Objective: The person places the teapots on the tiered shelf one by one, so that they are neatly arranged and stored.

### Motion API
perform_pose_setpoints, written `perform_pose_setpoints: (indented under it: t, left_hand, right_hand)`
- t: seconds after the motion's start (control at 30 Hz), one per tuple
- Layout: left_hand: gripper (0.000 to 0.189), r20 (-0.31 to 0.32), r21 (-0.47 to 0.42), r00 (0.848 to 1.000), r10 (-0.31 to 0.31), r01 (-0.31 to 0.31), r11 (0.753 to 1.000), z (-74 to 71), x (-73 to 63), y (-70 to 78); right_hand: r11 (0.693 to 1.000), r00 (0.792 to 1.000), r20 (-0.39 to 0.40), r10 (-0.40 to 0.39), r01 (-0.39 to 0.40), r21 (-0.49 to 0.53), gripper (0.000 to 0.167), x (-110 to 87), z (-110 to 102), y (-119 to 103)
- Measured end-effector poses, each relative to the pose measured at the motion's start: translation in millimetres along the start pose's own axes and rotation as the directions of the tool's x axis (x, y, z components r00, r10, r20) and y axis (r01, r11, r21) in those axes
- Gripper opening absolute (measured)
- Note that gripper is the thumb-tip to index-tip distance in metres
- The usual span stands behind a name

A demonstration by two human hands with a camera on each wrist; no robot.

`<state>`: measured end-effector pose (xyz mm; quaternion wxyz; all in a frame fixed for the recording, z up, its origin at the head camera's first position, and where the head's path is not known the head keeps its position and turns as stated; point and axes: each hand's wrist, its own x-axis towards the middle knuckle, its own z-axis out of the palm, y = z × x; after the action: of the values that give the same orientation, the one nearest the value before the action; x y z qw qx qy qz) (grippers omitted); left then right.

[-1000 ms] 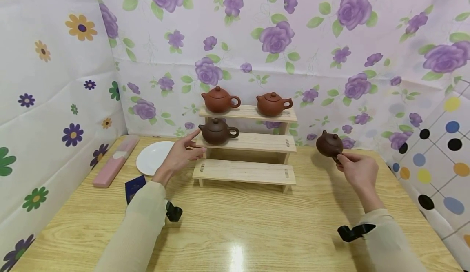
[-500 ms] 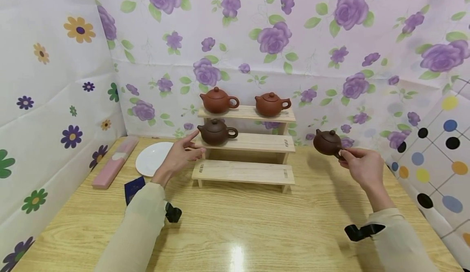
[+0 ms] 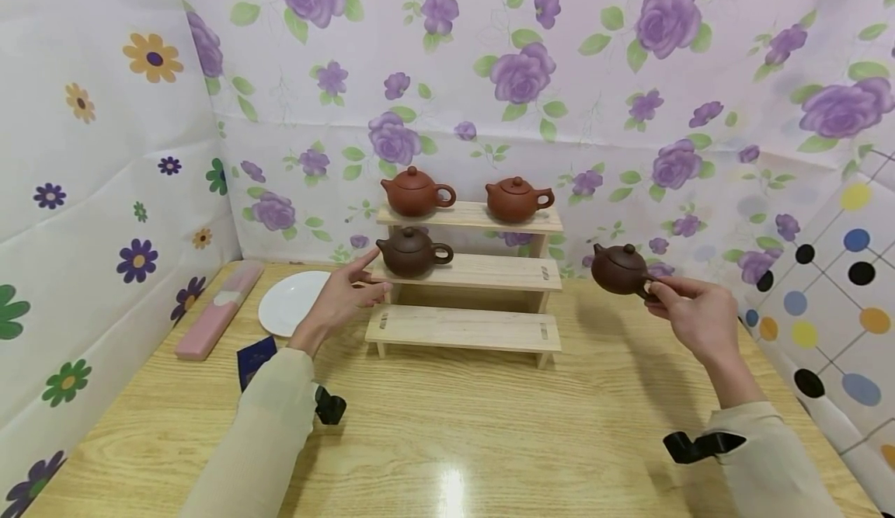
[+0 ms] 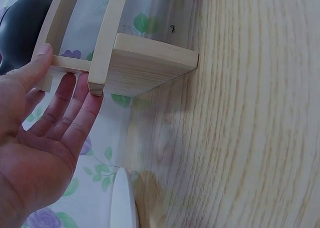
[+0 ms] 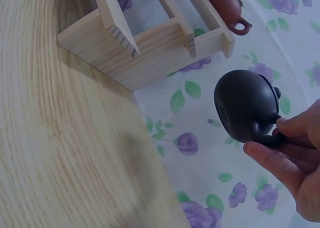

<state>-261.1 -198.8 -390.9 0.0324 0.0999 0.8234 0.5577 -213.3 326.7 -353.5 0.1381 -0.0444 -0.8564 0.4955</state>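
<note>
My right hand (image 3: 702,316) pinches the loop handle of a dark brown teapot (image 3: 618,271), held in the air right of the stand, spout pointing left. In the right wrist view, thumb and fingers close on the handle of this teapot (image 5: 245,106). At the left end of the three-step wooden stand (image 3: 464,324), my left hand (image 3: 343,297) touches it with fairly straight fingers. A second dark brown teapot (image 3: 409,254) sits on the middle step, its spout beside the left fingertips. Two reddish-brown teapots (image 3: 412,194) stand on the top step; the lowest step is bare.
On the left of the wooden table (image 3: 489,425) lie a white plate (image 3: 280,308), a long pink case (image 3: 217,316) and a dark blue packet (image 3: 253,356) partly behind the left sleeve. Flower-patterned cloth (image 3: 447,67) hangs behind the table and at the left; dotted cloth hangs at the right.
The right hand has moved slightly right and levelled the teapot, turning its spout further left. The left hand and the teapots on the stand look the same.
</note>
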Motion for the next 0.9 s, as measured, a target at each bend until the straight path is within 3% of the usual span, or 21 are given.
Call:
perform_pose_setpoints:
  t: [0.37,0.9]
  left_hand:
    - [0.077,-0.002,-0.003,1.0,-0.005,0.005,1.0,0.1,-0.7,1.1]
    - [0.076,-0.013,0.005,1.0,-0.023,0.023,1.0,0.8,3.1,0.2]
  right_hand:
    - [0.997,0.997,0.019,-0.073,0.074,-0.032,0.04,-2.0,-1.7,-12.7]
    - [0.993,0.992,0.053,-0.114,0.112,0.042,0.041,-1.8,-3.5,-23.8]
